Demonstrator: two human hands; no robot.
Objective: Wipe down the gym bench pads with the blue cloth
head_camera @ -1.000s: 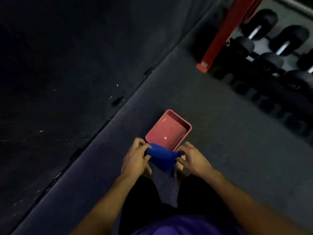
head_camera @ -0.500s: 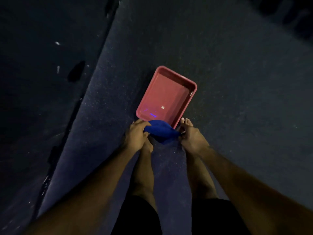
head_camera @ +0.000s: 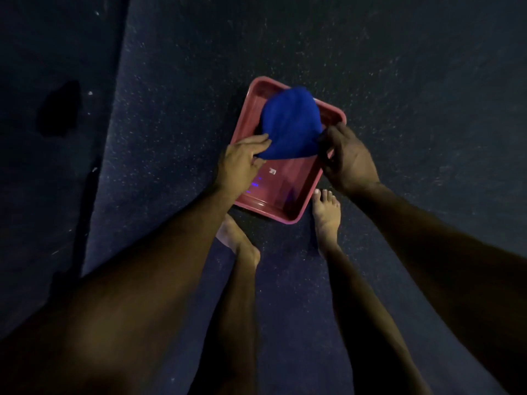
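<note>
floor (head_camera: 399,67) — dark speckled rubber, bare feet on it | red tray (head_camera: 288,192) — under both hands, near edge just ahead of the toes | blue cloth (head_camera: 291,126) — bunched (held over the tray) between the two grips | left hand (head_camera: 242,161) pinches its left edge | right hand (head_camera: 346,158) pinches its right edge

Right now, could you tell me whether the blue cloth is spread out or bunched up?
Spread out: the blue cloth hangs stretched between left hand and right hand, over the pink plastic tray.

Bare forearms without sleeves, bare lower legs, and bare feet (head_camera: 326,212) with pale toenails; no gloves
</note>
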